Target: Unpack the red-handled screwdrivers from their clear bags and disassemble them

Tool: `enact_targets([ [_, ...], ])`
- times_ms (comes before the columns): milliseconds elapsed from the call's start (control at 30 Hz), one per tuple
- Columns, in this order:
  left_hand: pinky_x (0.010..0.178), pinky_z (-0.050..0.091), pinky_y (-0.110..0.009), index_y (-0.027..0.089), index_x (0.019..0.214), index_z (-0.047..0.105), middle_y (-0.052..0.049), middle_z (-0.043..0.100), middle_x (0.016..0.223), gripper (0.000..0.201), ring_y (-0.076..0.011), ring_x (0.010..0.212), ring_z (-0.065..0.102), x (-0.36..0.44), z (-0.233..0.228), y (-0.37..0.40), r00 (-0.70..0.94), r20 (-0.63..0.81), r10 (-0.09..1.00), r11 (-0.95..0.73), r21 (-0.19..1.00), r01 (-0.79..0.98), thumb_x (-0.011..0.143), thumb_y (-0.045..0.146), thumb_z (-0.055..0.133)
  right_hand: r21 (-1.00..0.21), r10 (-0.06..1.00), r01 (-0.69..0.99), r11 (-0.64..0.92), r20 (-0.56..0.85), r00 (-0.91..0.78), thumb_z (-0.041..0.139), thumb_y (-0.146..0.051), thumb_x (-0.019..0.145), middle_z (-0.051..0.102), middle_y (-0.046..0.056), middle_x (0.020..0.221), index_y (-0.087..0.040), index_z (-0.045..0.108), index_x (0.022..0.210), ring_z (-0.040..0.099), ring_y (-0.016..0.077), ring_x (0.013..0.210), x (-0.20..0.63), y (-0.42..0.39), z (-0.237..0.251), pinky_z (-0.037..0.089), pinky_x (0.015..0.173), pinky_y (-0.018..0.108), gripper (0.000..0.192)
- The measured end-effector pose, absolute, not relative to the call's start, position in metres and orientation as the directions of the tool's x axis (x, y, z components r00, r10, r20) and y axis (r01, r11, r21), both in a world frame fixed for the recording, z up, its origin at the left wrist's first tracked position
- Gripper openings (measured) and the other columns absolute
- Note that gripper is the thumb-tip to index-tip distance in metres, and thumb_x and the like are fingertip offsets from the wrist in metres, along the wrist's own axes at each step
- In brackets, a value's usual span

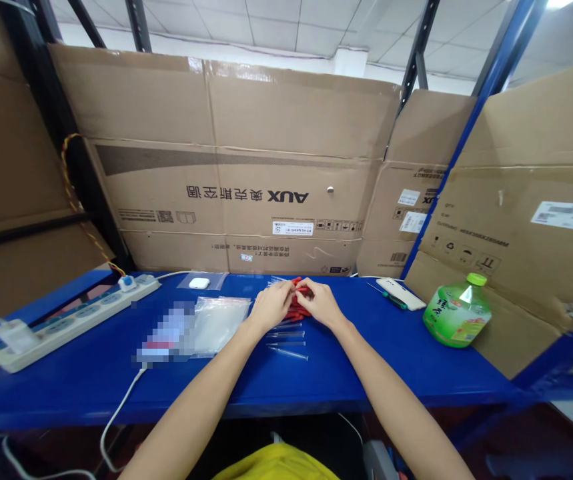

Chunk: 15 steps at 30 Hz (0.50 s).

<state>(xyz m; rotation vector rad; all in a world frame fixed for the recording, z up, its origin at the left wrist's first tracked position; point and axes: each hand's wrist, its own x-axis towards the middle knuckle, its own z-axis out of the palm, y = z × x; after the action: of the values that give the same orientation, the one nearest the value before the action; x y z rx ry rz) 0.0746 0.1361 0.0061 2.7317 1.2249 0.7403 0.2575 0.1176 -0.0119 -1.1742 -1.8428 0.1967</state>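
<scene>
Where cardboard walls (pixel 286 167) hem a blue bench (pixel 366 373), both hands (pixel 296 303) pinch red pieces (pixel 300 308).

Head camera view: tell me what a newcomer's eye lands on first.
The person's left hand and right hand meet at mid-bench over a small pile of red slender pieces, pinching something between the fingertips. Around them spreads the bright blue metal workbench, with a green plastic drink bottle lying at its right end. A long white power strip lies at the left, and a brown cardboard wall printed AUX stands behind.
</scene>
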Motion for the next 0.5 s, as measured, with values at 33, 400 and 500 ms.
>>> enact_targets([
  [33,0.074,0.047,-0.029,0.024,0.110,0.057,-0.007,0.070,0.111,0.021,-0.0220,0.094,0.068,0.0748,0.0062,0.1355,0.577,0.385,0.720,-0.682,0.241,0.691,0.102,0.029,0.038,-0.555,0.784,0.635,0.537,0.605,-0.135,0.059,-0.026,0.085,0.066,-0.001,0.072,-0.021,0.066,0.092,0.055,0.0136,0.058,0.2577,0.1181,-0.0125,0.041,0.061,0.024,0.011],
  [400,0.072,0.048,-0.030,0.018,0.105,0.063,-0.013,0.073,0.099,0.032,-0.0253,0.087,0.070,0.0775,0.0017,0.1399,0.632,0.307,0.711,-0.696,0.182,0.695,0.103,0.029,0.033,-0.489,0.748,0.668,0.562,0.645,-0.158,0.056,-0.020,0.079,0.057,-0.004,0.064,-0.021,0.057,0.079,0.049,0.0118,0.054,0.2524,0.1155,-0.0121,0.036,0.057,0.022,0.001],
  [500,0.072,0.048,-0.030,0.018,0.105,0.064,-0.014,0.073,0.099,0.033,-0.0254,0.088,0.071,0.0773,0.0034,0.1392,0.634,0.334,0.697,-0.708,0.184,0.682,0.103,0.029,0.034,-0.445,0.732,0.689,0.572,0.656,-0.185,0.053,-0.018,0.080,0.056,-0.003,0.065,-0.021,0.055,0.079,0.048,0.0126,0.056,0.2516,0.1138,-0.0102,0.035,0.058,0.022,0.004],
])
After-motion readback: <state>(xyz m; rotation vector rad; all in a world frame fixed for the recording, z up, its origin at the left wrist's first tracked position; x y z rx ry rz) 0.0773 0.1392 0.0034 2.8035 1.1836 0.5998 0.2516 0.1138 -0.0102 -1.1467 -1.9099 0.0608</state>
